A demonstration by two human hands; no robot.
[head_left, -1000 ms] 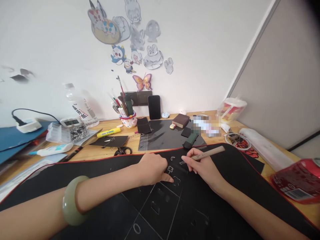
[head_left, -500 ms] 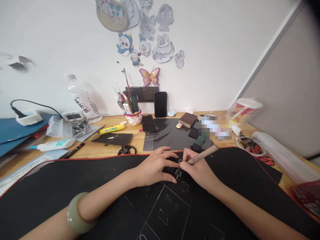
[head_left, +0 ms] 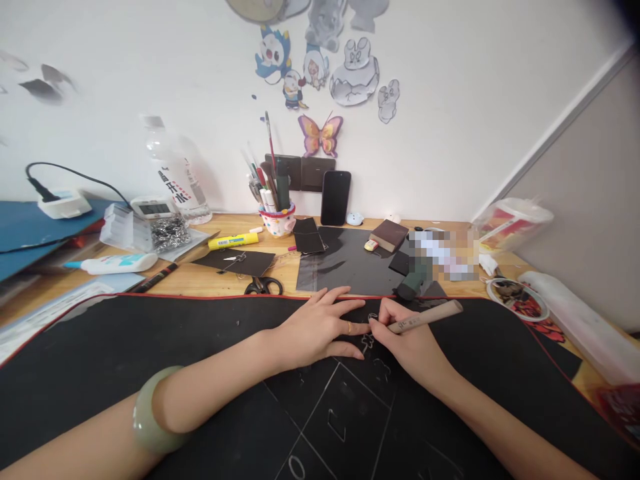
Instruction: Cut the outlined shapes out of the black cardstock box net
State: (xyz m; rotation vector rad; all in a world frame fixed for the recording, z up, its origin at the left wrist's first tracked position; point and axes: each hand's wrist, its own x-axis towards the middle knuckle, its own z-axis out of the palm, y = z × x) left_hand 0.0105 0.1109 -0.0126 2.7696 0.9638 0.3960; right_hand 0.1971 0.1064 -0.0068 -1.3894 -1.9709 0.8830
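Observation:
My left hand (head_left: 320, 333) lies flat with fingers spread on a black mat (head_left: 125, 347) with a red edge, pressing beside a small pale flower outline (head_left: 367, 342). My right hand (head_left: 410, 340) is closed around a pen-shaped tool with a light brown barrel (head_left: 427, 316); dark characters mark the barrel, which slants up to the right. The tool's tip is hidden by my fingers, close to my left index fingertip. Pale straight lines and a small four-sided outline (head_left: 337, 425) show on the black surface nearer me.
Behind the mat lie black scissors (head_left: 263, 285), a yellow glue stick (head_left: 233, 241), a black sheet (head_left: 235, 261) and a brown block (head_left: 388, 235). A pen cup (head_left: 277, 219) and a phone (head_left: 335, 199) stand near the wall. A clear bottle (head_left: 175, 173) is at left.
The view has shifted, so the wall and desk things sit further right and slightly higher. The tool's barrel leans a little lower. Both hands stay at the same drawn spot.

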